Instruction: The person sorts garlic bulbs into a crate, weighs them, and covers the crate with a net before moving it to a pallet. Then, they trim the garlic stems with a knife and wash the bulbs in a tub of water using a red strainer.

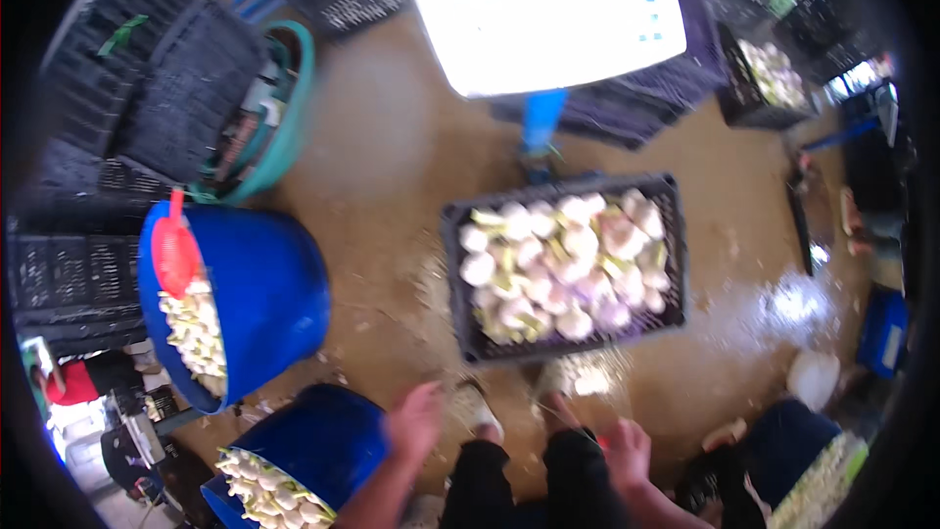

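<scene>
In the head view, find in the middle, in front of a blue upright post (pixel 541 125), a rectangular black plastic crate (pixel 678 264) filled with round, whitish-purple garlic bulbs with short green stems (pixel 580 243). Cannot tell whether standing directly on the wet brown floor (pixel 382 235) or on some low support hidden underneath.

Toward the lower edge, notice the bare left hand (pixel 415 423), near the crate but not touching it, blurred; nothing visible in the fingers, yet cannot tell whether released or half bent. On the other side of the dark trouser legs (pixel 573 470), notice the bare right hand (pixel 628 449), also apart from the crate, with fingers seemingly bent inward; just beside them, a small red patch (pixel 601 444), too small to name. Cannot tell whether clenched, or grasping something.

Judging from so many bulbs, expect a heavy load, better suited to two hands. Expect stiff walls, bending only little, and perhaps a slippery rim in such wet surroundings. Treat the bulbs as firm but easy to bruise, and likely to roll when tilted. Best take hold at the two short end walls, with fingers hooked below the rim, keeping level; avoid pressing on the bulbs.
</scene>
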A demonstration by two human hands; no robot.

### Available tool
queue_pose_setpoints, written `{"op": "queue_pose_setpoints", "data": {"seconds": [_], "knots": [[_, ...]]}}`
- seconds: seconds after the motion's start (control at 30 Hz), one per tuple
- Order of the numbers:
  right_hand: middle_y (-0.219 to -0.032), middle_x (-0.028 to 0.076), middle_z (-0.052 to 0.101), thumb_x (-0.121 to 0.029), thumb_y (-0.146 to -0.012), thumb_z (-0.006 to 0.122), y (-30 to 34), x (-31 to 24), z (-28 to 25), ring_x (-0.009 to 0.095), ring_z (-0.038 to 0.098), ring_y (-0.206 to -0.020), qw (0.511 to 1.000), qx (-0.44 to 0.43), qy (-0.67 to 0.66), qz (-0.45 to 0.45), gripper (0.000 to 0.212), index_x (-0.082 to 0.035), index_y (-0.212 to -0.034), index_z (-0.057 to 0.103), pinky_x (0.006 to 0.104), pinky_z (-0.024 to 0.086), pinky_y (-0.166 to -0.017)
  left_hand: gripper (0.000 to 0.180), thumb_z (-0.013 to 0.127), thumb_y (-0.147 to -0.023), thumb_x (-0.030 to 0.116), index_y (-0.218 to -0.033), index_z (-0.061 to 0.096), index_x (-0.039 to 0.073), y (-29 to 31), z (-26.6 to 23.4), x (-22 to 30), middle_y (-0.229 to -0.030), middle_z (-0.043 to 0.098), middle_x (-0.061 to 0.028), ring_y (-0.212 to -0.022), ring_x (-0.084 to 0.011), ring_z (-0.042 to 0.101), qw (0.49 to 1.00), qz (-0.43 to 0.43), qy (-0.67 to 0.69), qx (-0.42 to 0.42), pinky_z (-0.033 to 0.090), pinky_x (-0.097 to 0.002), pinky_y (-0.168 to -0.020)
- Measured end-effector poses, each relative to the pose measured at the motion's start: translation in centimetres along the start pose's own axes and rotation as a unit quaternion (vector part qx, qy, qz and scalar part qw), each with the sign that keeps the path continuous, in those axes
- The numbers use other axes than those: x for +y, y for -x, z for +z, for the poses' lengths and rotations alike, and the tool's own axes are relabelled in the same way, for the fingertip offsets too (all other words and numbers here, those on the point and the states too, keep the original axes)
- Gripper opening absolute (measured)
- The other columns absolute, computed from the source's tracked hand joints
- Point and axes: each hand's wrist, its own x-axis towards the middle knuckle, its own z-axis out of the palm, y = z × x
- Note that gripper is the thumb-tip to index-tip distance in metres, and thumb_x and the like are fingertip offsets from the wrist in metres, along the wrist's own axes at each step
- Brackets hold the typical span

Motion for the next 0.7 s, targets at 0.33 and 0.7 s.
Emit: {"op": "queue_pose_setpoints", "data": {"seconds": [0.33, 0.7], "knots": [[-0.073, 0.003, 0.052, -0.015, -0.082, 0.055, -1.8, -0.5, -3.0, 0.024, 0.053, -0.074, 0.926, -0.115, 0.305, -0.191, 0.008, -0.009, -0.078, 0.051, 0.0355, 0.041, -0.065, 0.016, 0.057, -0.081, 0.021, -0.091, 0.054, 0.009, -9.4, 19.5, 10.1, -0.090, 0.056, -0.0133, -0.078, -0.0338, 0.058, 0.965, 0.222, -0.116, -0.082, 0.047, -0.0441, -0.066], [-0.076, 0.004, 0.050, -0.024, -0.093, 0.047, 2.1, -4.3, -2.4, 0.014, 0.047, -0.070, 0.985, -0.126, -0.092, -0.071, 0.019, -0.005, -0.092, 0.049, 0.0262, 0.041, -0.058, 0.015, 0.055, -0.080, 0.019, -0.082, 0.055, 0.005, -3.9, 17.2, 15.1, -0.076, 0.056, -0.0123, -0.066, -0.0322, 0.057, 0.926, 0.367, -0.040, -0.074, 0.047, -0.0428, -0.062]]}}
